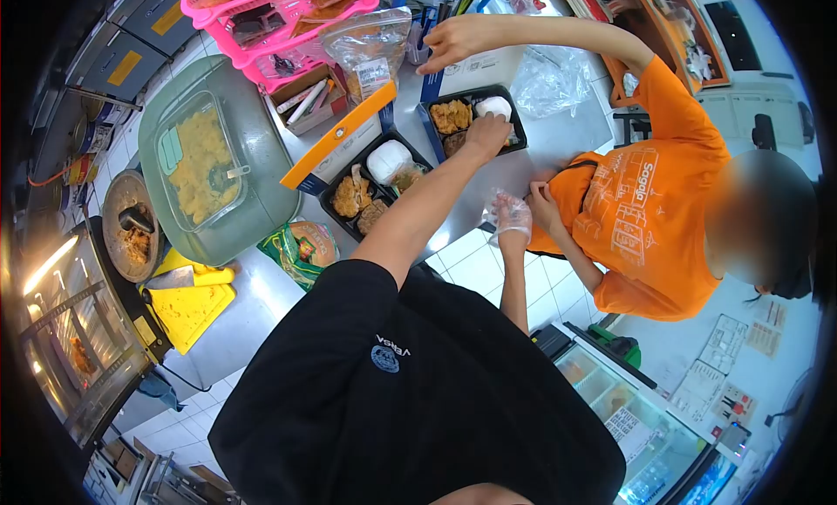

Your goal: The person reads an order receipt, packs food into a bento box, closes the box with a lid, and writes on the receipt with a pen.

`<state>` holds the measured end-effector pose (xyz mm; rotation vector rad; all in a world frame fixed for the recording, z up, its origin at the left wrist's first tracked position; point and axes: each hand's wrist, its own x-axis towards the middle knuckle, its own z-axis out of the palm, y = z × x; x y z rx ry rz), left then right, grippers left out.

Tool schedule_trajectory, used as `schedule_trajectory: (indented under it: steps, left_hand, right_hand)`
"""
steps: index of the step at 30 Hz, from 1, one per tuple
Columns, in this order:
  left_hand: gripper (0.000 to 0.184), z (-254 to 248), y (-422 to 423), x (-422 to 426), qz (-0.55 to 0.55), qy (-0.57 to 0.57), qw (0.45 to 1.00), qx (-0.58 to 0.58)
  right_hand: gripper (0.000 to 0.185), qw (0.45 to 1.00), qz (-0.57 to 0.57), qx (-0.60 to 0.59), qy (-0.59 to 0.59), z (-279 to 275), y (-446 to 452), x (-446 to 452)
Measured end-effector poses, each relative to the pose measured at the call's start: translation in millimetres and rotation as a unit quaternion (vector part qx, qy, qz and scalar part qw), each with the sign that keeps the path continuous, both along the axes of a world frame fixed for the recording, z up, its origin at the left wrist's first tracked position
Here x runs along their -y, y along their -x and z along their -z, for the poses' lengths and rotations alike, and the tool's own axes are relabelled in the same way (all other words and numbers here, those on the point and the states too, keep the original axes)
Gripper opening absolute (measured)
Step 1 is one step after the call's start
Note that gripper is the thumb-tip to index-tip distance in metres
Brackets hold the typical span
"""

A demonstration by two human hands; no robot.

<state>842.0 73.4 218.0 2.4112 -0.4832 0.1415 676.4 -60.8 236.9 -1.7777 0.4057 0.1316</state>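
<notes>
My left hand (488, 136) reaches into the far black meal tray (520, 139), its bunched fingers at the white wrapped bundle (494, 107); what they pinch is hidden. Browned food (451, 116) lies beside it. My right hand (513, 215), in a clear plastic glove, is raised near the table edge, fingers loosely apart and holding nothing visible. The nearer black tray (329, 196) has another white bundle (388, 161), fried pieces (351, 195) and a small clear packet (407, 177). Both trays sit by open cardboard sleeves (340, 139).
A co-worker in orange (654, 200) stands at the right, one arm stretched over the far tray. Left are a lidded tub (205, 165), pan (131, 230), yellow cutting board (196, 313) and green packet (301, 250). Pink baskets (261, 25) and clear plastic bags (549, 79) lie beyond.
</notes>
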Motion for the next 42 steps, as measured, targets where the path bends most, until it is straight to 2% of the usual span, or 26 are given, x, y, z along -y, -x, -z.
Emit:
schedule_trajectory:
  steps: [3, 5, 8, 10, 12, 13, 15, 17, 18, 20, 21, 23, 24, 25, 26, 28, 29, 31, 33, 35, 36, 38, 39, 40, 41, 42]
  left_hand:
    - [0.017, 2.1, 12.6, 4.4, -0.035, -0.039, 0.998, 0.031]
    - [0.023, -4.2, 29.9, 5.4, -0.083, -0.012, 0.996, -0.043]
    - [0.031, -35.6, 84.3, -19.8, -0.087, 0.158, 0.971, 0.159]
    - [0.032, -56.2, 136.8, -52.2, -0.073, 0.234, 0.964, 0.1]
    - [0.034, -70.3, 197.3, -76.8, -0.114, 0.284, 0.947, -0.099]
    - [0.034, -78.3, 221.0, -85.5, -0.119, 0.282, 0.947, -0.098]
    - [0.029, -89.2, 258.3, -100.5, -0.131, 0.409, 0.888, -0.163]
    - [0.021, -70.4, 277.9, -126.5, -0.174, 0.378, 0.903, -0.107]
    - [0.015, -79.8, 284.4, -147.1, -0.229, 0.354, 0.906, -0.029]
    - [0.012, -96.4, 310.3, -189.2, -0.331, 0.416, 0.846, -0.039]
    - [0.012, -103.7, 324.3, -209.7, -0.366, 0.402, 0.837, -0.058]
    - [0.012, -104.1, 363.5, -247.6, -0.41, 0.383, 0.824, -0.078]
    - [0.012, -98.7, 383.9, -266.6, -0.434, 0.45, 0.773, -0.108]
    - [0.011, -95.3, 396.2, -285.0, -0.453, 0.513, 0.717, -0.13]
    - [0.011, -91.7, 410.1, -299.9, -0.463, 0.508, 0.716, -0.124]
    - [0.009, -88.0, 446.8, -331.6, -0.496, 0.663, 0.56, -0.022]
    - [0.009, -92.0, 460.5, -352.9, -0.511, 0.656, 0.556, -0.007]
    - [0.009, -102.8, 486.4, -397.4, -0.587, 0.589, 0.55, 0.078]
    - [0.01, -99.2, 505.7, -446.3, -0.62, 0.534, 0.565, 0.103]
    - [0.013, -94.3, 514.1, -486.4, -0.643, 0.456, 0.602, 0.126]
    - [0.012, -88.6, 515.0, -505.8, -0.648, 0.437, 0.61, 0.131]
    - [0.011, -68.8, 520.0, -541.6, -0.649, 0.419, 0.621, 0.132]
    - [0.012, -50.5, 523.8, -557.9, -0.678, 0.36, 0.632, 0.109]
    - [0.014, -25.0, 527.6, -577.4, -0.702, 0.299, 0.641, 0.086]
    - [0.022, 25.8, 543.5, -609.7, -0.741, 0.171, 0.64, 0.109]
    - [0.022, 56.7, 556.3, -632.5, -0.761, 0.231, 0.592, 0.131]
  right_hand:
    - [0.013, 1.0, -0.016, -0.009, 0.005, -2.3, 9.3, -3.5]
    - [0.013, 1.0, -0.017, 0.014, 0.003, -2.7, 12.7, -2.8]
    - [0.017, 1.0, -0.025, 0.017, 0.007, -9.6, 4.6, -6.2]
    - [0.024, 0.998, 0.015, 0.007, -0.059, -11.4, 2.0, -10.8]
    - [0.028, 0.994, 0.029, -0.001, -0.102, -19.7, 1.0, -31.4]
    - [0.034, 0.989, 0.045, -0.005, -0.142, -22.4, 0.3, -45.4]
    - [0.043, 0.979, -0.036, -0.059, -0.19, -28.9, 10.0, -87.3]
    - [0.041, 0.944, -0.125, -0.102, -0.287, -72.9, 32.0, -151.3]
    - [0.04, 0.928, -0.166, -0.099, -0.32, -73.9, 44.1, -176.5]
    - [0.04, 0.901, -0.236, -0.078, -0.357, -83.2, 75.3, -224.4]
    - [0.039, 0.903, -0.279, -0.093, -0.314, -69.1, 86.0, -245.1]
    - [0.049, 0.896, -0.42, 0.116, -0.09, -50.4, 112.7, -283.9]
    - [0.049, 0.893, -0.426, 0.113, -0.096, -55.9, 132.9, -298.1]
    - [0.051, 0.854, -0.493, 0.165, -0.014, -71.8, 149.4, -314.8]
    - [0.052, 0.803, -0.553, 0.213, 0.066, -88.2, 168.7, -328.6]
    - [0.051, 0.763, -0.606, 0.222, 0.033, -126.4, 209.2, -338.3]
    - [0.05, 0.725, -0.647, 0.234, 0.011, -143.5, 217.6, -342.8]
    - [0.044, 0.678, -0.725, 0.101, -0.063, -169.7, 214.2, -344.6]
    - [0.045, 0.77, -0.637, -0.016, 0.025, -179.7, 206.0, -346.3]
    - [0.056, 0.787, -0.54, 0.208, 0.211, -133.5, 195.2, -339.1]
    - [0.056, 0.788, -0.539, 0.211, 0.21, -113.8, 194.7, -336.5]
    - [0.07, 0.74, -0.432, 0.352, 0.378, -87.6, 198.3, -333.8]
    - [0.07, 0.742, -0.426, 0.349, 0.382, -86.0, 200.0, -336.8]
    - [0.074, 0.778, -0.408, 0.305, 0.367, -84.1, 198.8, -340.8]
    - [0.078, 0.812, -0.387, 0.26, 0.35, -82.8, 197.2, -342.1]
    - [0.078, 0.817, -0.374, 0.256, 0.356, -87.3, 196.4, -339.6]
